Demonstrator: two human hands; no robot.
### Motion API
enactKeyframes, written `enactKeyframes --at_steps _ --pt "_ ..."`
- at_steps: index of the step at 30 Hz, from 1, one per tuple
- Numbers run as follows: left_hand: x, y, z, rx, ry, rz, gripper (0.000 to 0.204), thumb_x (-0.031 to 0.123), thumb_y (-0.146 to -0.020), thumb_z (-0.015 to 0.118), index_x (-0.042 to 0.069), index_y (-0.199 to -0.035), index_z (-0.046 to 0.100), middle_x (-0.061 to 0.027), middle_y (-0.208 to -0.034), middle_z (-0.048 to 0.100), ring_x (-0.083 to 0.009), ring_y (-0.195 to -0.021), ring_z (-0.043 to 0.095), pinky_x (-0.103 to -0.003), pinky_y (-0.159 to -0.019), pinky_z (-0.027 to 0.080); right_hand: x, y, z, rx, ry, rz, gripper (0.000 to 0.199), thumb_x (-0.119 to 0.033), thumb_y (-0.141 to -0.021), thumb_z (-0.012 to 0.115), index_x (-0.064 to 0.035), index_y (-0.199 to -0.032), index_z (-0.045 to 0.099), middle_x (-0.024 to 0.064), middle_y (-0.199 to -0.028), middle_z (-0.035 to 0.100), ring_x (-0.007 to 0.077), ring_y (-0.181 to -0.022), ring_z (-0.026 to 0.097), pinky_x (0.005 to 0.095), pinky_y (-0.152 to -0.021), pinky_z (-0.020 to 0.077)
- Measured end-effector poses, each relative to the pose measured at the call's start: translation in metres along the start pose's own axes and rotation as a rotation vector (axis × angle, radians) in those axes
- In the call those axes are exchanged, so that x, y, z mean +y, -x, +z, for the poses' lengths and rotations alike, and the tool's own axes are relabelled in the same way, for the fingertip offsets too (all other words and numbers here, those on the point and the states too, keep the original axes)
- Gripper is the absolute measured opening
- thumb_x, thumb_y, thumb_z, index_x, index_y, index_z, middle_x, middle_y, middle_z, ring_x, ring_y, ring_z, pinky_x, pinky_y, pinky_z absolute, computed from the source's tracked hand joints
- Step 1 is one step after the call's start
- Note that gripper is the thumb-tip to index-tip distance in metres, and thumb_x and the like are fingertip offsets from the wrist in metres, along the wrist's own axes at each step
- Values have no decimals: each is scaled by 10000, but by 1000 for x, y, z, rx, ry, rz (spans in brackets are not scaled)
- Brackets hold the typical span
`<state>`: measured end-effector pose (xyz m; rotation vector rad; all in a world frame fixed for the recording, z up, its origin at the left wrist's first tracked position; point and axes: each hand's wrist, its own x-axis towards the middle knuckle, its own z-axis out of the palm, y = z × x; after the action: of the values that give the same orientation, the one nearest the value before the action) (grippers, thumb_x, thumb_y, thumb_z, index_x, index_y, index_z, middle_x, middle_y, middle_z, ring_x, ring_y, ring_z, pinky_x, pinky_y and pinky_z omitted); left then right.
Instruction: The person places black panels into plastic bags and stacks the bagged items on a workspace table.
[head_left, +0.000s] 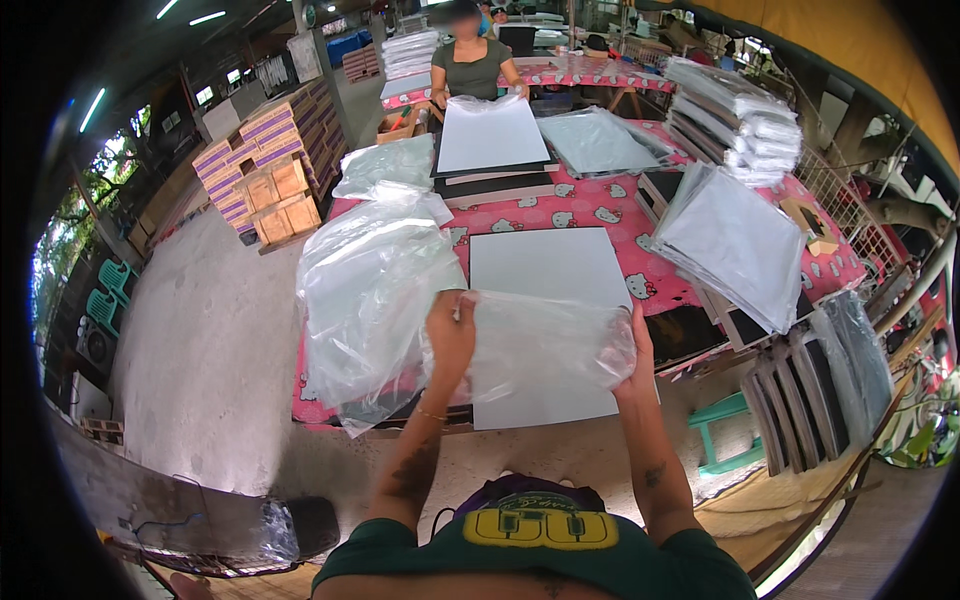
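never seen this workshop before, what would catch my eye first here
At centre, the left hand and right hand grip a clear plastic bag over a white board on a pink patterned tablecloth. A heap of clear bags lies left; a person works opposite.

The person is wearing a dark green short-sleeved shirt point(640, 565) carrying a yellow printed emblem point(540, 527) across the chest, with a purple patch showing just above it. Both forearms are showing bare from the sleeves down. The left hand point(450, 335) is showing a thin bracelet point(432, 413) at the wrist, and a dark tattoo point(415, 470) is marking that forearm. The right hand point(632, 365) is bare, and a smaller dark tattoo point(655, 474) is showing on its forearm.
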<state>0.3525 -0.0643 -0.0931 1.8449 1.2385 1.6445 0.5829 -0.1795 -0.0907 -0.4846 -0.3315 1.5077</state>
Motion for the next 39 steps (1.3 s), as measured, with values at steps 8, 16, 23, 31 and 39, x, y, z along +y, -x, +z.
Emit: enactKeyframes --at_steps 8,16,23,31,39 --pt "47 58 0 216 457 -236 226 121 -868 626 6 -1026 512 -85 -1064 539 -144 -863 565 -253 -650 497 -6 2 2 19 227 -185 189 -111 -863 632 -46 -1023 557 107 -994 635 247 -984 622 430 -877 526" --pt "30 48 -20 -74 229 -283 60 13 -862 563 2 -908 525 -21 -781 530 -100 -702 493 -242 -626 415 14 9 -31 -292 -63 -91 160 -251 -941 536 -124 -1034 562 60 -988 617 219 -1020 589 446 -920 464" --pt "17 68 -29 1 206 -62 158 -24 -798 558 55 -927 509 -24 -780 504 -79 -682 457 -226 -569 385 5 36 -5 -257 135 127 516 -267 -923 541 -118 -1369 327 116 -1266 481 269 -1094 534 443 -835 517" --pt "110 -8 -73 -1093 584 398 470 180 -686 763 100 -1110 577 -258 -1489 207 -411 -1395 160 -501 -1106 130 -67 38 49 -1016 905 -159 306 -190 -866 568 -90 -1155 563 82 -1061 502 208 -988 541 397 -735 529" --pt "77 -4 -18 -570 -591 31 305 226 -771 663 -16 -955 642 -254 -1283 474 -393 -1048 566 -428 -901 475 -124 28 0 42 2578 -91 345 -379 -878 525 -80 -841 694 118 -759 664 308 -729 651 405 -631 494"
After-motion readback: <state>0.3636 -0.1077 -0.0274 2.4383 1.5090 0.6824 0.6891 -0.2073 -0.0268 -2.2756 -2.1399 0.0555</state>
